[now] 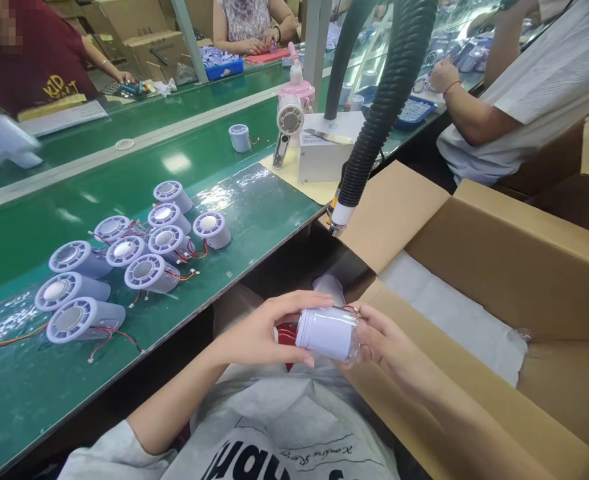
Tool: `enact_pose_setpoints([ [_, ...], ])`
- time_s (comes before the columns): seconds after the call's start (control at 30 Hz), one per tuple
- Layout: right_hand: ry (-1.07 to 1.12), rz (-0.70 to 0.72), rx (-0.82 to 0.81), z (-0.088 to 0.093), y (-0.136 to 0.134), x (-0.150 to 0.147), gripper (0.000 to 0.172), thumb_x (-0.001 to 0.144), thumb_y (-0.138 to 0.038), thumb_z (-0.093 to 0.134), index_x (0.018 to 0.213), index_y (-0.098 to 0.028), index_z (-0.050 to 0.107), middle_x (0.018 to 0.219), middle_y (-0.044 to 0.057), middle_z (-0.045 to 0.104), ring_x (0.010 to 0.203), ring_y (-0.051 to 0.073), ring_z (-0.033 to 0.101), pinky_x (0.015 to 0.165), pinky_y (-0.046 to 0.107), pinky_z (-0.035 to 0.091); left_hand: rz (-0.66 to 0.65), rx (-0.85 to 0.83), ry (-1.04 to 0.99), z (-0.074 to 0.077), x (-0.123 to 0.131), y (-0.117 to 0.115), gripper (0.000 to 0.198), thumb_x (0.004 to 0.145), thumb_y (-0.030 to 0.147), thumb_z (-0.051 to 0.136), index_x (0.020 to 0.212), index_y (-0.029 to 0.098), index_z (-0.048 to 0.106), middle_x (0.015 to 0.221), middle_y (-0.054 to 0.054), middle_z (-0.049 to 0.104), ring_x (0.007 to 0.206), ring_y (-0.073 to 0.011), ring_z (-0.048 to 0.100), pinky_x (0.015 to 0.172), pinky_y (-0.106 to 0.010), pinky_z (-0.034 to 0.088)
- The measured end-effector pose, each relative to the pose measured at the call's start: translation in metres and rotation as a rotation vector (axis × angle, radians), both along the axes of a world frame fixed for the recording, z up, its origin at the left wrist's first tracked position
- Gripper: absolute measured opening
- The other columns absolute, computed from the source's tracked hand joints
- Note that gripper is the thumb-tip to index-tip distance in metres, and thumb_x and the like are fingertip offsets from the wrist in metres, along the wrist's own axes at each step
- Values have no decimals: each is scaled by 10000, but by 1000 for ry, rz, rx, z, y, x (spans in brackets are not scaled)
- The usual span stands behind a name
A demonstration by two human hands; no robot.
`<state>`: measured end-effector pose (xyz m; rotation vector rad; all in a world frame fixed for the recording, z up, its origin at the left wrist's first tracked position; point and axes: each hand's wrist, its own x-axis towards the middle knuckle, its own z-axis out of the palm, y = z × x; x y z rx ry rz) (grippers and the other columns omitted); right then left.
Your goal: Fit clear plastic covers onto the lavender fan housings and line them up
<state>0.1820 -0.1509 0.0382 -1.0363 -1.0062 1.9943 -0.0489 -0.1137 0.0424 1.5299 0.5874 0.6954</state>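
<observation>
White plastic cylinder (326,332) | held level over the lap, left hand (262,333) clasping one end, right hand (382,343) cupping the other | step, likely: inspecting it | cardboard box (499,260) just right of hands; similar cylinders (124,260) well left | any move needs both grips kept firm

Bright, even light from overhead, and the green desk (254,200) throws it back in white patches, strongest on the glossy film near its front edge. Shadows under the grey cylinders (124,260) are soft and short. Centre is sharp; a white object (4,143) at far left smears with motion. The black hose (389,100) bows, wide-lens bending at the edges.
</observation>
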Motion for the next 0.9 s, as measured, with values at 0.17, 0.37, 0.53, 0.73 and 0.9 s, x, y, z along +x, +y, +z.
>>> enact_pose_setpoints([
  [0.17,23,17,-83,-3,1,-4,476,852,-629,605,950,-174,507,790,27,693,608,121,683,596,196,556,-14,-15,-25,-2,0,0,734,654,172,836,1319,313,560,1403,-80,534,1288,-281,513,1056,-411,456],
  [0.37,56,10,-227,2,0,-10,566,804,-710,583,859,-147,570,656,59,705,487,129,675,444,147,528,-16,-17,-50,-4,1,1,730,651,151,835,1314,305,570,1397,-83,543,1286,-280,516,1060,-403,449],
  [0.53,81,71,-389,5,0,-10,672,972,-637,303,752,-105,649,619,82,697,428,87,649,420,97,501,-33,-5,-68,-10,-1,1,756,641,123,836,1311,346,565,1415,-63,530,1302,-270,502,1060,-402,449],
  [0.73,166,146,-507,7,0,-11,814,993,-604,52,677,-116,622,550,63,651,386,64,610,362,67,439,10,47,-10,-10,1,-2,697,661,187,833,1298,309,577,1385,-87,543,1291,-290,495,1044,-415,452],
  [0.9,6,173,-377,-2,-8,-9,759,924,-731,176,847,-118,616,601,77,663,411,121,619,351,152,476,29,-131,27,1,4,-10,618,719,221,794,1286,283,556,1274,-75,579,1128,-235,590,945,-340,502],
])
